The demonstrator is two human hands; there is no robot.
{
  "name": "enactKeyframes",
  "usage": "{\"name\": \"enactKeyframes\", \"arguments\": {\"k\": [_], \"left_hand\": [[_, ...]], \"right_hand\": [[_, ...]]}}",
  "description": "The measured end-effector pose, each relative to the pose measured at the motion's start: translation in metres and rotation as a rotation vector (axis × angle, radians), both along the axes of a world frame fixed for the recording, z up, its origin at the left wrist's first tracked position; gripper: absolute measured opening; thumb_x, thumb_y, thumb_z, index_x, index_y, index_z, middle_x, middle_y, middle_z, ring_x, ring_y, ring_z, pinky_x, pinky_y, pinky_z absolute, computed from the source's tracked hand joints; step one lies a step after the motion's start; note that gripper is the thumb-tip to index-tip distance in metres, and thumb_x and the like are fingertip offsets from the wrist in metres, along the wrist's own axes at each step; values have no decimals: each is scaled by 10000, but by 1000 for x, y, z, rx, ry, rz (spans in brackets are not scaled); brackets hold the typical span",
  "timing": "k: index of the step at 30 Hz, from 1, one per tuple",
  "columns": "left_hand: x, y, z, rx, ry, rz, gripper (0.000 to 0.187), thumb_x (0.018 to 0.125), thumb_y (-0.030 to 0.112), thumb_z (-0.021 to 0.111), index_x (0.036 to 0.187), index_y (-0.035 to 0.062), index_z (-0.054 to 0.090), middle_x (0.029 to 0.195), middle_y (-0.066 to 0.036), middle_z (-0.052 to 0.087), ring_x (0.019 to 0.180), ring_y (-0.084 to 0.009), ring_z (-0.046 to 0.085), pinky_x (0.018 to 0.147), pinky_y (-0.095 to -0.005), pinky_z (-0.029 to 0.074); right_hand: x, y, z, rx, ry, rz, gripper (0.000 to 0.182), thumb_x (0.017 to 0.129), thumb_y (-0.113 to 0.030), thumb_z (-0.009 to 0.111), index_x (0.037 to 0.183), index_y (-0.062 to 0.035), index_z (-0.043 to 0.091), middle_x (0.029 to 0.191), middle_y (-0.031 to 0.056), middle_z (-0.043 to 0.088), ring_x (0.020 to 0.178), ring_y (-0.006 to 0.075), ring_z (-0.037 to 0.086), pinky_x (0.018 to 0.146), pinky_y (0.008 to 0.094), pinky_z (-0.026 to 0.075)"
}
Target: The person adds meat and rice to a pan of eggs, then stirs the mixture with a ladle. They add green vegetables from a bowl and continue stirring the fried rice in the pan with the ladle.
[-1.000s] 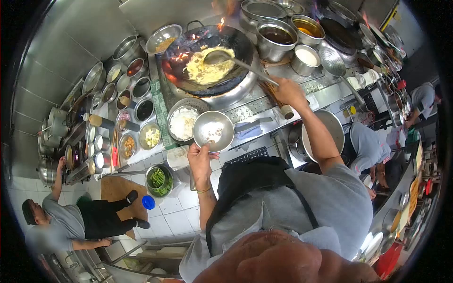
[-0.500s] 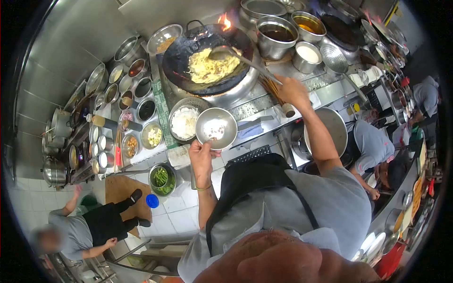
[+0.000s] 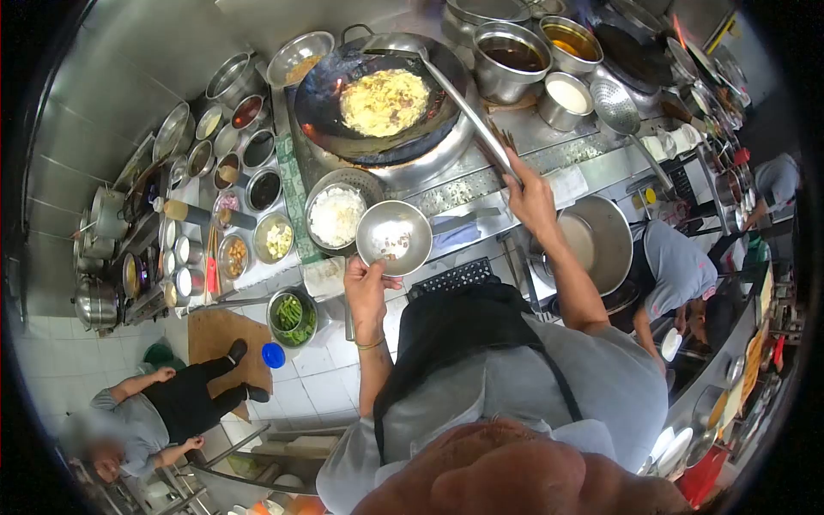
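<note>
My left hand [image 3: 367,287] grips the rim of a small steel bowl [image 3: 421,242] with a few whitish and brown bits inside. Just left of that bowl stands a perforated steel bowl [image 3: 371,190] of white rice [image 3: 335,215]. My right hand [image 3: 532,199] is closed round the long handle of a ladle [image 3: 468,110]. The ladle's head lies by the far rim of the black wok [image 3: 319,105], above the food. Yellow cooked egg [image 3: 386,101] with darker bits sits in the middle of the wok.
Right of the wok are pots of dark liquid [image 3: 512,53] and white liquid [image 3: 568,93], plus a strainer [image 3: 614,107]. Several ingredient bowls [image 3: 275,239] crowd the left. A large pot [image 3: 614,249] stands beside my right arm. Other people work at left [image 3: 137,421] and right [image 3: 674,257].
My right hand has drawn the ladle off the egg to the wok's far rim, lowering its handle end toward me. Flames at the far rim no longer show. My left hand stays put.
</note>
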State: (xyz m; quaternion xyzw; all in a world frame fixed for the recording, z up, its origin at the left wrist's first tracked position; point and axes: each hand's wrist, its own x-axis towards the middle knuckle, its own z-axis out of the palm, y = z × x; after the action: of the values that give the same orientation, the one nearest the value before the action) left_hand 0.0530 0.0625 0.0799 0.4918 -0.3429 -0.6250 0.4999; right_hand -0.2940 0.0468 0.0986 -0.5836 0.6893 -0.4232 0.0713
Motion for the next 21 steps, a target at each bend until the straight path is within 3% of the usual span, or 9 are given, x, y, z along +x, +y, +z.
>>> {"name": "enactKeyframes", "arguments": {"k": [2, 6, 11, 14, 17, 21], "left_hand": [[-2, -2, 0, 13, 2, -26, 59, 931, 23, 610, 934, -31, 588, 854, -181, 716, 568, -212, 686, 467, -302, 573], [-15, -16, 7, 9, -6, -94, 48, 929, 20, 602, 918, -22, 584, 840, -181, 710, 574, -211, 690, 468, -301, 576], [-10, -13, 14, 18, 2, -40, 35, 923, 12, 599, 929, -22, 601, 824, -181, 709, 569, -210, 691, 461, -289, 572], [0, -11, 1, 41, -16, 8, 40, 922, 14, 607, 939, -22, 608, 830, -180, 716, 564, -207, 689, 460, -288, 572], [7, -9, 0, 102, -40, -6, 42, 926, 22, 612, 934, -19, 607, 829, -175, 720, 562, -204, 689, 463, -291, 573], [13, -12, 3, 113, -61, -17, 50, 937, 32, 612, 944, -17, 606, 816, -170, 720, 566, -203, 690, 459, -288, 565]], "right_hand": [[-3, -1, -40, -3, -53, 19, 524, 892, -61, 664, 1407, -108, 577, 1097, 272, 687, 1002, 456, 660, 859, 487, 526], [-6, 19, -58, 119, -84, -35, 530, 896, -40, 651, 1416, -95, 564, 1137, 283, 677, 1016, 453, 662, 881, 467, 524], [-43, 96, -98, -73, -41, -209, 558, 912, -46, 646, 1454, -86, 525, 1061, 259, 679, 948, 462, 660, 851, 470, 527], [-69, 132, -109, 121, 36, -332, 528, 931, -44, 624, 1449, -91, 537, 1179, 248, 675, 1081, 415, 654, 940, 449, 506], [-91, 137, -132, 173, 205, -372, 547, 923, -91, 653, 1454, -163, 538, 955, 220, 643, 814, 447, 635, 756, 506, 512], [-92, 129, -130, 421, 169, -461, 498, 910, -103, 650, 1398, -182, 593, 1033, 201, 661, 860, 418, 655, 759, 488, 529]]}}
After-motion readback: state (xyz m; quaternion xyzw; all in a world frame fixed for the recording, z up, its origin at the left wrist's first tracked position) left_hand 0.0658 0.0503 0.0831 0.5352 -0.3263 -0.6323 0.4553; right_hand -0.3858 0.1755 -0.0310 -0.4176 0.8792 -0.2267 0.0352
